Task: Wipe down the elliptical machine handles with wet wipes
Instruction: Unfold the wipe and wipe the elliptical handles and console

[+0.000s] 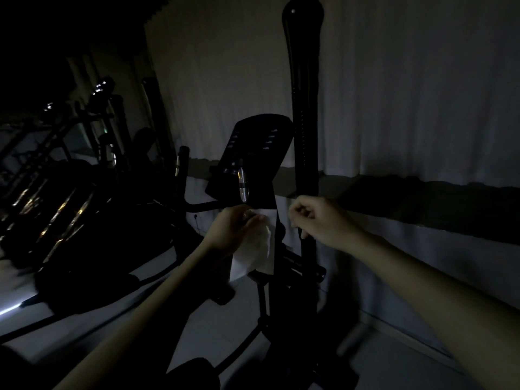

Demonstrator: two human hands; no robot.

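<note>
The room is dark; the left hand [230, 229] pinches a soft, floppy wet wipe [257, 253]; the right hand [318, 220] curls round the stiff handle [305, 108].

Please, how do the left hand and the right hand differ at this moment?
The left hand holds a white wipe near the console post; the right hand holds no wipe. The right hand grips the tall black handle; the left hand does not touch that handle. The left hand sits slightly lower and further left. Both are curled, with bare forearms reaching forward.
</note>
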